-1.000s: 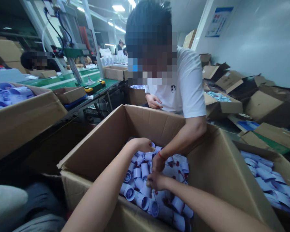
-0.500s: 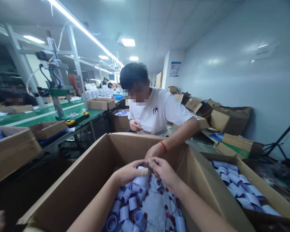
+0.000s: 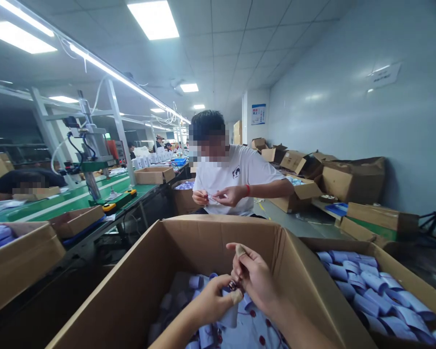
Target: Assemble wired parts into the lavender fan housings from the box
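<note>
My left hand point(image 3: 216, 300) is closed above the big box, pinching a small dark shiny part point(image 3: 233, 286) between thumb and forefinger. A pale lilac plastic cylinder point(image 3: 228, 316) shows just under this hand; whether the fingers also hold it, I cannot tell. My right hand point(image 3: 254, 278) is beside the dark part, fingers curled and the thumb, wearing a beige finger cover, bent against the forefinger. What it grips, if anything, is hidden. Below both hands, several similar cylinders point(image 3: 205, 335) and small dark red pieces point(image 3: 262, 340) lie on a white sheet inside the cardboard box point(image 3: 218, 240).
Opposite me sits a co-worker in a white shirt point(image 3: 240, 167), both hands at chest height around something small. A box of lilac cylinders point(image 3: 381, 286) stands at right. At left, a green workbench point(image 3: 147, 189) carries a press machine point(image 3: 90, 150). Cardboard boxes point(image 3: 352, 179) pile along the wall.
My view has tilted up. My hands have come up from among the cylinders and now meet over the box. The co-worker's arm has withdrawn from the box to the chest.
</note>
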Demonstrator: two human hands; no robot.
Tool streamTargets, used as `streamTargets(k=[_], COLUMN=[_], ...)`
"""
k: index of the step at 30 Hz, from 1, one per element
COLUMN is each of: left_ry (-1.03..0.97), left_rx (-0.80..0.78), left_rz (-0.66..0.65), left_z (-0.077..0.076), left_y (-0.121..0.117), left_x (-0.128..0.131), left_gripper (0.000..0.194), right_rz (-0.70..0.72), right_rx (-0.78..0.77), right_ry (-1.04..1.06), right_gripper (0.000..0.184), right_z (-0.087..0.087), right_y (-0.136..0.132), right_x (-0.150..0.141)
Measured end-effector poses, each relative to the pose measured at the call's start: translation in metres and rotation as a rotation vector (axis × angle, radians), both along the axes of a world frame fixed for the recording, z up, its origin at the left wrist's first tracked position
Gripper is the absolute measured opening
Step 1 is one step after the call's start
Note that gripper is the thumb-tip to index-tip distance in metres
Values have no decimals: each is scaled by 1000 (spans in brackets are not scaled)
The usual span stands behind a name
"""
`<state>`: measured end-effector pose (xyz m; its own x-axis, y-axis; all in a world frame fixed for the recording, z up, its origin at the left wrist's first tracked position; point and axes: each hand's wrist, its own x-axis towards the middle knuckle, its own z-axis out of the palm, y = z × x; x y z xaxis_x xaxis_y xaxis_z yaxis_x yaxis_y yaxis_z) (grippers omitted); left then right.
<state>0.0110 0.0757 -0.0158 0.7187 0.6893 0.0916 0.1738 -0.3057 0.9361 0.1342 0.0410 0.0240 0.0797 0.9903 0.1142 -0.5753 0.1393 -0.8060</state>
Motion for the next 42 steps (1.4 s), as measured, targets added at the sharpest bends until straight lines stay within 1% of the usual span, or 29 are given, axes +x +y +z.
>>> streamTargets(k=[2,4,7,9,12,14,15,17,18,19,21,22,24,26,28,31,33,36,38,40,42], left_ry=[-17,-95,-242,-300,-353,-375,-379,-381,-371,-355,-297,-260,-182,-115,-75,-89,-125,-226,-301,-344,-347], left_rx=[-80,-219,-484,-611,-704,-736,-746,-752,-753,-755,-762,-764,-759,-735,-700,-646,-605,-533,-521,-539,-494], left_rz=[32,43,-34,-99,-142,-166,-184,-212,-220,-217,-182,-153,-102,-81,-73,-69,-120,-266,-329,-335,-266], left_z=[-2,-4,-11,-16,-25,-30,-32,-33,-34,-33,-33,-32,-32,-33,-32,-26,-18,-5,2,7,8], left_y=[4,6,8,8,10,13,15,18,20,21,23,24,25,25,23,19,16,13,14,16,19], left_x=[-1,-3,-4,-4,-6,-7,-8,-9,-9,-10,-12,-13,-15,-17,-19,-19,-19,-21,-24,-28,-31], left_gripper=[53,61,70,73,78,81,83,88,90,92,91,90,87,84,80,80,83,89,89,88,89], right_rz=[-39,-79,-138,-177,-214,-274,-312,-347,-315,-249,-90,-42,-33,-67,-57,-2,1,-77,-126,-139,-126], right_rx=[10,30,72,81,105,126,120,90,73,61,70,87,127,158,159,132,120,112,88,48,4], right_ry=[-32,-69,-105,-137,-175,-170,-172,-249,-319,-407,-590,-663,-766,-790,-766,-717,-647,-480,-346,-187,-50], right_gripper=[51,53,51,51,56,63,64,56,52,48,37,32,24,15,14,21,23,27,32,35,40], right_z=[2,2,0,-2,-5,-7,-7,-9,-10,-12,-16,-18,-20,-19,-17,-15,-15,-14,-10,-3,3], right_y=[-1,-3,-4,-4,-1,1,2,2,1,-1,-4,-5,-7,-7,-7,-8,-8,-7,-6,-7,-9], right_x=[4,8,11,12,16,21,23,26,27,26,21,18,11,5,2,1,3,8,14,19,23])
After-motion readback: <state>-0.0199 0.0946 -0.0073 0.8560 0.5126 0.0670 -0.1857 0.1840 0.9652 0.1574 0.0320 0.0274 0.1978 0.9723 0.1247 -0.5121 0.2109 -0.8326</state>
